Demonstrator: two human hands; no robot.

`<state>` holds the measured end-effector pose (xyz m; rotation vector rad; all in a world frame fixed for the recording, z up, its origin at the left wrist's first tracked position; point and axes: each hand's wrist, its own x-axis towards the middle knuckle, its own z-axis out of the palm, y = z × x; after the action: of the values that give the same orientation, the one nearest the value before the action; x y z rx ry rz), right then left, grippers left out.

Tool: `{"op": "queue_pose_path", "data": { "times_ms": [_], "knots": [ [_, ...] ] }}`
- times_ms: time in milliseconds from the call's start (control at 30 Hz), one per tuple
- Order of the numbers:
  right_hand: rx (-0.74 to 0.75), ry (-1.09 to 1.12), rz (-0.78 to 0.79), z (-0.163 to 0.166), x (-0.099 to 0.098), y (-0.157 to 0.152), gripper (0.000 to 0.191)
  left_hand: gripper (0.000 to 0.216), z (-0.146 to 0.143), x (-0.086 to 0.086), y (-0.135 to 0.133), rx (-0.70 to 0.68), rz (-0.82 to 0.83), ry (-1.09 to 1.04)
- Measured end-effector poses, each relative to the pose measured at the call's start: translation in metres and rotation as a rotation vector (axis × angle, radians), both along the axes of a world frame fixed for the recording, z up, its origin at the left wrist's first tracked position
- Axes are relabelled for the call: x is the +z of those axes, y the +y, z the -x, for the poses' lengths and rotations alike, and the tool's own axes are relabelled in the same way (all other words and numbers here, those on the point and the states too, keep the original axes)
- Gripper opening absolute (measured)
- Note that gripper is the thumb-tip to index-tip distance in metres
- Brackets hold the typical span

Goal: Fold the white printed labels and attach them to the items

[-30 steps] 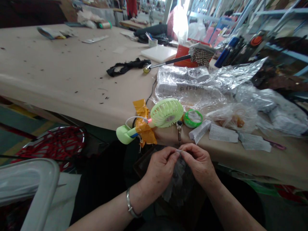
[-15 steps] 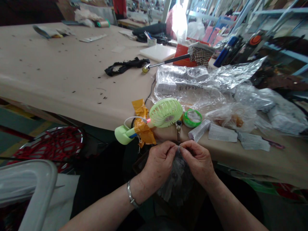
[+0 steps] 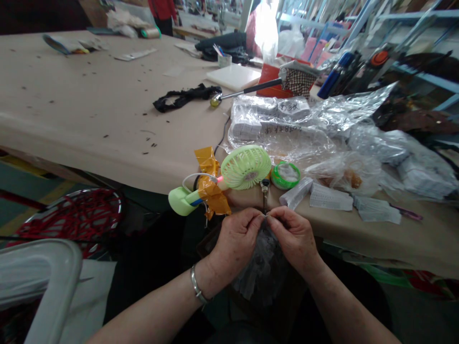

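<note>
My left hand (image 3: 236,241) and my right hand (image 3: 296,241) meet fingertip to fingertip at the table's front edge. Each is closed in a pinch, thumb against forefinger. Whatever lies between the fingertips is tiny and pale, too small to name. Just beyond them a thin metal rod with a dark top (image 3: 265,188) stands at the edge. Below my hands hangs or lies a heap of greyish-white strips (image 3: 260,272), partly covered by them. To the left, a light green handheld fan (image 3: 247,167) is fixed with brown tape (image 3: 211,186).
A round green tub (image 3: 286,175) with white contents sits behind my right hand. Stacks of printed paper slips (image 3: 330,197) and clear plastic bags (image 3: 283,136) spread rightward. Farther back lie a hammer-like tool (image 3: 247,91) and black cloth (image 3: 182,98). A person in red stands behind.
The view has shifted slightly, so the table things sit a little farther left and higher. My hands keep their pinch together. More of the person in red shows at the back.
</note>
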<state>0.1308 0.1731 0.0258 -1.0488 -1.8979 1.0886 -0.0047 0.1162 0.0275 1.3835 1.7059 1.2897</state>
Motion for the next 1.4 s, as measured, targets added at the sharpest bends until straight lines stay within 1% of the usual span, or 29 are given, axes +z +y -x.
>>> {"op": "queue_pose_path", "data": {
  "times_ms": [267,400,467,500,567,667,733,800,833,933,1000,1067,1133,1200,1233,1333,1400],
  "knots": [
    [-0.033,0.033,0.041,0.003,-0.003,0.0,0.012,0.018,0.001,0.004,0.004,0.016,0.009,0.013],
    [0.03,0.031,0.054,-0.005,-0.004,-0.007,0.011,0.017,-0.001,0.007,-0.002,0.003,0.025,-0.021],
    [0.077,-0.013,0.018,-0.014,0.0,-0.011,0.012,0.017,-0.002,0.006,-0.008,-0.016,0.03,-0.045],
    [0.092,-0.048,-0.03,-0.02,0.002,-0.013,0.01,0.018,-0.001,0.005,-0.01,-0.018,0.037,-0.047],
    [0.086,-0.118,-0.2,-0.031,0.008,-0.012,0.007,0.019,0.001,-0.002,-0.013,-0.012,0.063,-0.039],
    [-0.02,-0.234,-0.579,-0.045,0.011,0.0,0.006,0.017,0.004,-0.018,-0.014,0.006,0.102,-0.048],
    [-0.084,-0.367,-0.769,-0.05,0.008,0.011,0.019,0.02,0.006,-0.027,-0.015,0.027,0.11,-0.057],
    [-0.101,-0.492,-0.862,-0.052,0.001,0.02,0.03,0.021,0.005,-0.031,-0.016,0.029,0.125,-0.066],
    [-0.101,-0.524,-0.883,-0.053,-0.003,0.022,0.031,0.019,0.003,-0.031,-0.017,0.02,0.136,-0.076],
    [-0.106,-0.508,-0.915,-0.055,-0.01,0.025,0.023,0.017,-0.004,-0.029,-0.017,-0.011,0.175,-0.134],
    [-0.108,-0.455,-0.911,-0.056,-0.01,0.026,0.018,0.016,-0.012,-0.027,-0.014,-0.026,0.201,-0.215],
    [-0.098,-0.394,-0.905,-0.059,-0.008,0.027,0.016,0.016,-0.022,-0.024,-0.009,-0.066,0.242,-0.347],
    [-0.08,-0.333,-0.894,-0.063,-0.006,0.026,0.015,0.015,-0.033,-0.019,-0.003,-0.118,0.319,-0.556],
    [-0.062,-0.284,-0.885,-0.067,-0.005,0.021,0.016,0.016,-0.043,-0.011,0.003,-0.165,0.411,-0.823],
    [-0.043,-0.264,-0.879,-0.069,-0.004,0.017,0.017,0.02,-0.048,-0.007,0.005,-0.189,0.437,-0.96],
    [0.051,-0.231,-0.857,-0.075,-0.004,-0.002,0.018,0.03,-0.06,0.004,0.012,-0.246,0.446,-1.297],
    [0.122,-0.238,-0.838,-0.079,-0.004,-0.012,0.019,0.027,-0.065,0.007,0.017,-0.23,0.439,-1.403]
  ]
}}
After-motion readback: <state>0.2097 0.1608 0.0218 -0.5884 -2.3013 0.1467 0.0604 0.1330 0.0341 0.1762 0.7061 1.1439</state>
